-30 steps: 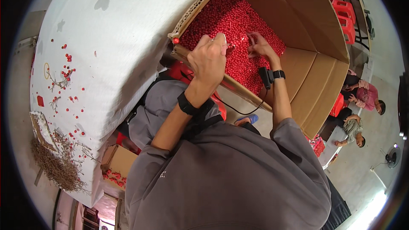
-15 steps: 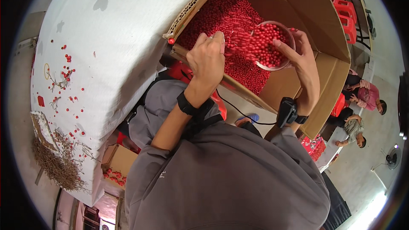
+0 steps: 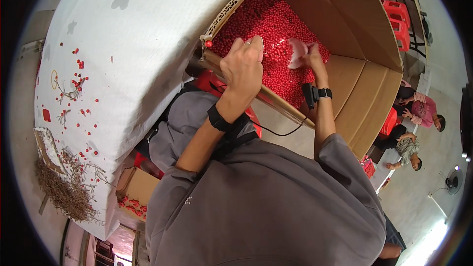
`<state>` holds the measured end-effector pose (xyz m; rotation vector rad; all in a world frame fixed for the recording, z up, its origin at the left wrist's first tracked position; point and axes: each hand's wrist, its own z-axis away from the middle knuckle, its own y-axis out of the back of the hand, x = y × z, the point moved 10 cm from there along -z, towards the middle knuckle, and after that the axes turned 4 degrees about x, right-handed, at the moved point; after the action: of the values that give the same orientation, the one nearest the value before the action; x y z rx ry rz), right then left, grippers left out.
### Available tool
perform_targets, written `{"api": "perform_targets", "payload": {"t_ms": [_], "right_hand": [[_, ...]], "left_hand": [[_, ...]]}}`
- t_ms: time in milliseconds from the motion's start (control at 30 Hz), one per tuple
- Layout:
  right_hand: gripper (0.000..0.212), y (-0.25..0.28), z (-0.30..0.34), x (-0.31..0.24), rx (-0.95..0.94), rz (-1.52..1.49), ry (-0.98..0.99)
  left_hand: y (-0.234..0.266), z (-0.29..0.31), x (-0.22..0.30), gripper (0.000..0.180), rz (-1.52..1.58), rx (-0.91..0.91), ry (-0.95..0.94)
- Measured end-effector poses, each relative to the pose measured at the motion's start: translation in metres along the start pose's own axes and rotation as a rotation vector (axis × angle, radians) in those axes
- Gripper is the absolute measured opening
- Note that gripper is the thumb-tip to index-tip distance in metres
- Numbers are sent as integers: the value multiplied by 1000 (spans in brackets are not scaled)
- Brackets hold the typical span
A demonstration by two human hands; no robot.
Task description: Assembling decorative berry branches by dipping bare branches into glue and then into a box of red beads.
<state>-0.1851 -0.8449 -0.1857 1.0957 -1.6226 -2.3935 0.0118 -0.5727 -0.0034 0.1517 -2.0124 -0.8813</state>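
Note:
A large cardboard box (image 3: 364, 86) stands open in front of me, with a deep heap of small red berries (image 3: 276, 12) inside. My right hand (image 3: 314, 60) reaches in and grips a clear plastic cup (image 3: 297, 53), tilted and partly sunk among the berries. Over the box's near left edge, my left hand (image 3: 242, 66) is closed, knuckles up. Whatever its fingers hold is hidden; a pale, shiny edge shows beside them.
On the left, a white-covered table (image 3: 98, 24) carries scattered berries, bare twigs (image 3: 64, 192) and a rubber band. A smaller carton (image 3: 140, 184) with berries sits below it. Red stools (image 3: 398, 24) stand at right, and two people (image 3: 416, 113) sit farther off.
My right hand has moved left and down into the heap. The cup, full of berries and facing up before, now lies tilted among them. My left hand stays nearly in place.

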Motion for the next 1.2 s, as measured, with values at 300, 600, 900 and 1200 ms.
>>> {"api": "perform_targets", "payload": {"t_ms": [300, 600, 900, 1200], "right_hand": [[46, 21, 49, -120, -586, -341, -182], [48, 129, 78, -226, -18, -134, -77], [60, 114, 28, -129, 227, 322, 1], [54, -48, 14, -24, -456, -511, -369]], "left_hand": [[0, -2, -6, 11, -18, -67, 21], [-2, -1, -3, 10, -41, -76, 2], [0, 1, -5, 11, -30, -42, 5], [0, 1, -4, 17, 3, -19, 18]]}}
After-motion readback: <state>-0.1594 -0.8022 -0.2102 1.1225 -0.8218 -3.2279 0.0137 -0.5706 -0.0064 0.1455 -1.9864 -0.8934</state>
